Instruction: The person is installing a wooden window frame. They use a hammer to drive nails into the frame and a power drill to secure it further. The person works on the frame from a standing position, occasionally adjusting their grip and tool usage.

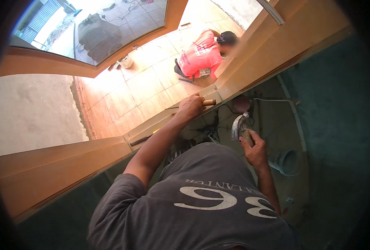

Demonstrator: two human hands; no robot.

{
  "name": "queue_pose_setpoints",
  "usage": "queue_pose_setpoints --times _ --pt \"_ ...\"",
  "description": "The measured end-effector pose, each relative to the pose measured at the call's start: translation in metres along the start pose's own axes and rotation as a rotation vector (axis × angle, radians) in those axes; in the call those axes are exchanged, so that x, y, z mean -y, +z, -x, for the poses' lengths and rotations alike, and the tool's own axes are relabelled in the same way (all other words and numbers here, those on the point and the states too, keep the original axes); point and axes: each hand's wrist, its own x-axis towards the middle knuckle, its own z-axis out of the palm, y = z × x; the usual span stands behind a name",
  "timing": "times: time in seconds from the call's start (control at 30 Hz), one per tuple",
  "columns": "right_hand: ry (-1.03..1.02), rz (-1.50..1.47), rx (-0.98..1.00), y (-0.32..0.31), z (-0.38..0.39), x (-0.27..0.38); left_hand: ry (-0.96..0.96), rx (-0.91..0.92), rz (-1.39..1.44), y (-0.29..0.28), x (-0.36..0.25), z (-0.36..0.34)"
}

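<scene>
My left hand (191,107) is closed around a chisel at the wooden frame (151,125). The chisel's wooden handle (210,102) sticks out to the right of my fist, and its thin blade shows on the left, low over the frame. Off to the right, my right hand (256,150) grips a claw hammer (238,126) by its handle, with the curved metal head pointing up and away from me. The hammer is apart from the chisel. Another slim tool (141,140) with a yellow end lies on the frame near my left forearm.
Beyond the frame a person in a red shirt (199,54) crouches on the tiled floor (139,87). A glazed wooden panel (106,37) stands at upper left, near a small basket (126,62). Right of me are a bucket (288,162), cables and a dark green wall (335,112).
</scene>
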Motion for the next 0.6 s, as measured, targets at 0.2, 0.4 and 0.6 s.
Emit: queue_pose_setpoints --times 0.2,0.4,0.6 --pt "0.036 -0.014 -0.001 -0.004 0.002 -0.015 -0.028 0.045 -0.064 -0.003 0.015 -0.020" --pt "0.079 0.036 0.017 -0.010 0.003 -0.006 -0.115 0.080 0.101 -0.084 0.058 0.008" --pt "0.026 0.062 0.000 -0.010 0.001 -0.008 -0.297 0.196 0.164 -0.068 0.107 0.047"
